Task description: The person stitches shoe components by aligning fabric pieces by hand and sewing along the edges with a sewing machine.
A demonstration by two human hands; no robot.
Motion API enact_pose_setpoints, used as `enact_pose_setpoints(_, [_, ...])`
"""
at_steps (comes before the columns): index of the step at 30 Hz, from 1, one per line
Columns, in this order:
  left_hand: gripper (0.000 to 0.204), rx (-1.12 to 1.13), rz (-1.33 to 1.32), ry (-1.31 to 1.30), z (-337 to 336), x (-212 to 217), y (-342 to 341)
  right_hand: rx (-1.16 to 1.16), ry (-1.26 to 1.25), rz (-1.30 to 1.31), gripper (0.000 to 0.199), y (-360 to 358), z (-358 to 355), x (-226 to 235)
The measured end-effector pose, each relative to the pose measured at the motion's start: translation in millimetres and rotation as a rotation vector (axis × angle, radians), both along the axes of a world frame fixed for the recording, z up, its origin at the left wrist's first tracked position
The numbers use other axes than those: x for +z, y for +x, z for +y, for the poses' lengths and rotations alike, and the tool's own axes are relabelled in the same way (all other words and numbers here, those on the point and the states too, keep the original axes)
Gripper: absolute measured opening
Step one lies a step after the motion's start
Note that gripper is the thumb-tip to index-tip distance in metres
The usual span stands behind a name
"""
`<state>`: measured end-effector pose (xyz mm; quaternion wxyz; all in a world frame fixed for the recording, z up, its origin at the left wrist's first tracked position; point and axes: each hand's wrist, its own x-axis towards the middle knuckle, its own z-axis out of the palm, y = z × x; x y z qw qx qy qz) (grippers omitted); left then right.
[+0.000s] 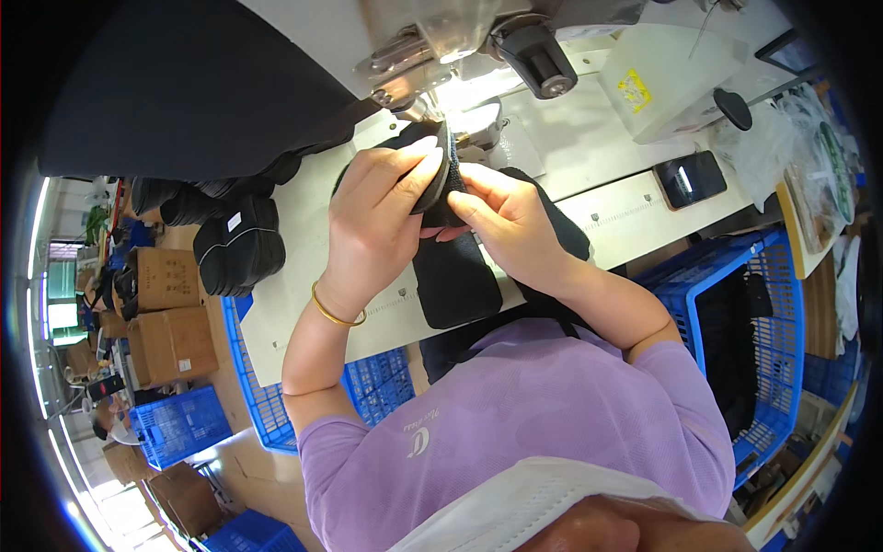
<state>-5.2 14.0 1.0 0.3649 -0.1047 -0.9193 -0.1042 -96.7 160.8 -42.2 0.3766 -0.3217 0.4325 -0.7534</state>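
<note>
In front of the sewing machine [478, 41], both hands hold up a black padded fabric piece [441, 215] by its layered edge. My left hand [377, 198], with a gold bangle at the wrist, pinches it from the left, thumb and fingers pressed together. From the right, my right hand [501, 216] grips the same edge between thumb and fingers. Below them a flat black fabric panel [457, 287] lies over the table's near edge. Whether it joins the held piece is hidden behind the hands. Another dark panel [563, 221] shows beside my right forearm.
Tied bundles of black pieces [241, 248] sit at the table's left end. A phone [690, 179] lies on the right, near clear plastic bags [782, 138]. A blue crate [796, 313] with black material stands at right. Cardboard boxes [170, 345] and blue crates [181, 425] fill the left floor.
</note>
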Motion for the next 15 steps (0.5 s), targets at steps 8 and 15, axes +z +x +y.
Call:
enact_pose_setpoints(8, [0.043, 0.096, -0.003, -0.063, 16.7, -8.4, 0.0, -0.011, 0.011, 0.035, 0.027, -4.4, 3.8, 0.9])
enact_pose_setpoints(15, [0.042, 0.195, 0.138, -0.116, 33.0, -22.3, -7.4, -0.026, 0.016, 0.087, 0.029, -10.1, 13.8, -1.0])
